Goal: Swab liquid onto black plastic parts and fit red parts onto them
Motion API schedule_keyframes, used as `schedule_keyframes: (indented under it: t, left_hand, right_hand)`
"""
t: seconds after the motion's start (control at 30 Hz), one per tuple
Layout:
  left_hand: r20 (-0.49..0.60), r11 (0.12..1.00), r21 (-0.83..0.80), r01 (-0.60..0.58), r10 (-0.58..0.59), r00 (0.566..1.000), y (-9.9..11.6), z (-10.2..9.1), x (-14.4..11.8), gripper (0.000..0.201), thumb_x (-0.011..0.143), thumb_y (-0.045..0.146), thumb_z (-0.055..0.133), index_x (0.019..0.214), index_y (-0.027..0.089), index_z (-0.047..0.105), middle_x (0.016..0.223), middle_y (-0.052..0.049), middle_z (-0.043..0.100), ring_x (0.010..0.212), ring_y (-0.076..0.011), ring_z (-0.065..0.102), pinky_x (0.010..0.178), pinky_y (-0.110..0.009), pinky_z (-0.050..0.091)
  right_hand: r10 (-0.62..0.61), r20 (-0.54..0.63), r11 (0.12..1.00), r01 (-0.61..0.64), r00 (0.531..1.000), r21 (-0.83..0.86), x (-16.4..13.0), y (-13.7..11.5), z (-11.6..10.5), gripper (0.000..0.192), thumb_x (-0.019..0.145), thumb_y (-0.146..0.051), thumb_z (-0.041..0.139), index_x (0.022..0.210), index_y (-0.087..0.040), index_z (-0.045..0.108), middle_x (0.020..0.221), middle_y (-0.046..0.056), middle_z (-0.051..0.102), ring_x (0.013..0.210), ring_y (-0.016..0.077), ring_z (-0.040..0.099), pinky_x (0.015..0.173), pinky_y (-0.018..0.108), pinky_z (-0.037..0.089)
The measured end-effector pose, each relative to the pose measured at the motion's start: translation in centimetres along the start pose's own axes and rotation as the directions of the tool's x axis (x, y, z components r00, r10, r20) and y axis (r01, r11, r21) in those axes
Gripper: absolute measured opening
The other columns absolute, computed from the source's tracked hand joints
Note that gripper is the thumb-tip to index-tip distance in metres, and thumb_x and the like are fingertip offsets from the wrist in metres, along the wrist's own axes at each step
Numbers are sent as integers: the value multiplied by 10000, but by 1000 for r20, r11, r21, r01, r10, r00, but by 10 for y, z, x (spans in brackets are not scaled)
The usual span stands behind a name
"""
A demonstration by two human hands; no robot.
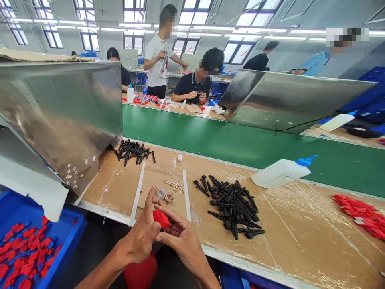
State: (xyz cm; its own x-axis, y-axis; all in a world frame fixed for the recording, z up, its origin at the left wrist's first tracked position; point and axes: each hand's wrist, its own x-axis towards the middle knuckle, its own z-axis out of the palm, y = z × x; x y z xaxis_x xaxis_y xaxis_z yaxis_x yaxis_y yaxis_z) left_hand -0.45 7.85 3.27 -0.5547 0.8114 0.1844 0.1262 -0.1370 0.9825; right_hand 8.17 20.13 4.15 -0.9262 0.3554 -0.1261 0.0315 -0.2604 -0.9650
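Partly hidden: red part (161, 218) btwn hands (164, 237)

Head camera, single view: looks forward and down, close over hands at 6 o'clock, bench (285, 241) beyond toward 12.

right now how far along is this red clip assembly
Done: a stack of red pieces lies at the right of the bench. In hand: the left hand and right hand pinch one red part. Left: a heap of black parts and a blue bin of red parts.
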Motion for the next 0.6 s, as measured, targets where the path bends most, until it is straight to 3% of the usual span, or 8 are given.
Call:
schedule_keyframes:
  t: [0.1,0.17,0.3,0.43,0.6]
  left_hand:
    - [17,1000,-13,-19,19,1000,4,0,-3,775,897,624,323,1539,238,122,1451,-157,375,1189,-296,494,1076,-439,286]
    - [0,1000,-20,3,-3,1000,9,0,-6,745,909,584,367,1537,264,124,1455,-141,362,1109,-275,529,1033,-420,343]
    - [86,986,164,29,-43,995,14,-2,-11,558,923,354,511,1459,306,365,1400,-102,452,1131,-266,508,1001,-363,375]
    - [173,974,226,17,-57,983,7,-6,-13,518,924,283,519,1431,316,415,1329,-87,558,1165,-265,530,996,-348,393]
    - [198,967,252,29,-81,977,-6,-8,-12,535,921,302,529,1441,314,409,1432,-70,514,1294,-271,478,1070,-359,347]
  right_hand:
    - [-16,14,999,17,1000,-44,-5,3,-5,533,591,-315,877,1089,-216,716,1054,72,710,1005,260,647,908,373,522]
    - [-91,-34,993,89,995,-73,-8,7,-9,508,578,-310,886,1054,-233,729,1048,57,692,998,246,638,935,358,502]
    - [-220,-205,975,218,954,-32,-13,13,-18,476,548,-348,899,994,-281,745,1144,48,658,1103,257,598,976,341,474]
    - [-173,-208,982,185,963,39,-17,15,-21,539,485,-396,919,983,-283,746,1100,63,712,1107,281,622,983,375,479]
    - [-141,-227,988,151,964,28,-20,21,-20,571,473,-339,930,1012,-289,747,1113,67,724,1099,288,635,984,406,488]
